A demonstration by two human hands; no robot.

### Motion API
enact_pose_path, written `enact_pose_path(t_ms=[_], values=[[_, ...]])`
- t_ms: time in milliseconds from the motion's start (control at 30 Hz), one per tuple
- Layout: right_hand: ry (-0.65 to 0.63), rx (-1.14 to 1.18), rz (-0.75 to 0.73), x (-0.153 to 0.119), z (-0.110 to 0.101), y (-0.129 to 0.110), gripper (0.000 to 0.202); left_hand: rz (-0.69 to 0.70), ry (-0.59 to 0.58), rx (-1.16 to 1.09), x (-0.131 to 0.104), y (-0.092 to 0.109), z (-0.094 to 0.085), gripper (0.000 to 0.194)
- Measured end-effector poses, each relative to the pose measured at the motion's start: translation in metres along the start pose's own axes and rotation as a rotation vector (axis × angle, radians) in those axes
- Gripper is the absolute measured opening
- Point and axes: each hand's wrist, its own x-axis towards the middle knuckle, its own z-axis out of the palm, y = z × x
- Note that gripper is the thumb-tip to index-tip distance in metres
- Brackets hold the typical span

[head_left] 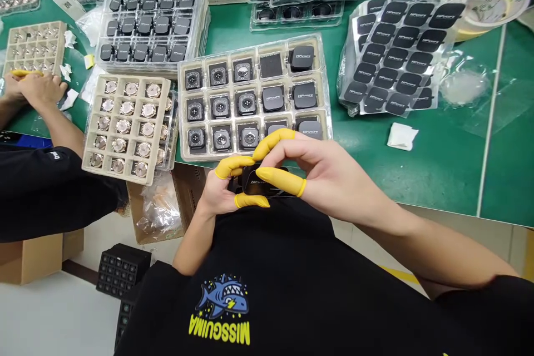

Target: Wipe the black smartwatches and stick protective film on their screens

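A dark, glossy watch piece (252, 183) with pale lettering is held in front of my chest, at the table's front edge. My left hand (225, 186) grips its left side between thumb and finger, both in yellow finger covers. From the right, my right hand (321, 172) pinches at its upper face with covered thumb and forefinger, partly hiding it. Just behind lies a clear tray (254, 50) of square watch pieces; some show round sensor backs, others bear black labelled squares. One compartment at the back shows only a plain black square (271, 65).
Sheets of black labels (396, 58) lie right of the tray, near tape rolls (494, 3) and a white paper scrap (401, 137). Left are stacked trays (146, 25) and a beige tray of round watches (125, 122). Another person's hands (39, 89) work at far left.
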Motion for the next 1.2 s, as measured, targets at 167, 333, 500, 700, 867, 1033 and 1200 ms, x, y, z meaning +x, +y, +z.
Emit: enact_pose_path(t_ms=[167,333,500,700,867,1033,1200], values=[[0.016,-0.025,-0.018,-0.0001,0.0023,0.0017,0.013,-0.008,-0.009,-0.003,-0.0005,0.0,0.0002,0.091],[0.019,-0.047,-0.021,-0.0004,0.0028,0.0022,0.014,0.018,-0.009,-0.006,0.0019,0.0015,-0.0009,0.092],[0.007,-0.058,-0.001,0.0003,0.0021,0.0023,0.018,0.017,-0.01,0.021,0.0027,0.002,-0.0018,0.093],[-0.002,-0.052,-0.009,0.0012,0.0017,0.0024,0.017,-0.027,-0.017,-0.007,-0.001,-0.0003,-0.0031,0.095],[-0.002,-0.047,-0.007,0.0004,0.0014,0.0025,0.017,-0.023,-0.016,-0.029,-0.0003,0.0008,-0.0026,0.097],[0.002,-0.039,0.008,0.0002,0.0019,0.0026,0.019,0.007,-0.016,-0.008,0.0025,0.0027,-0.0012,0.094],[0.008,-0.034,-0.006,0.0009,0.0026,0.0023,0.019,0.019,-0.01,0.008,0.0028,0.0033,-0.0016,0.093]])
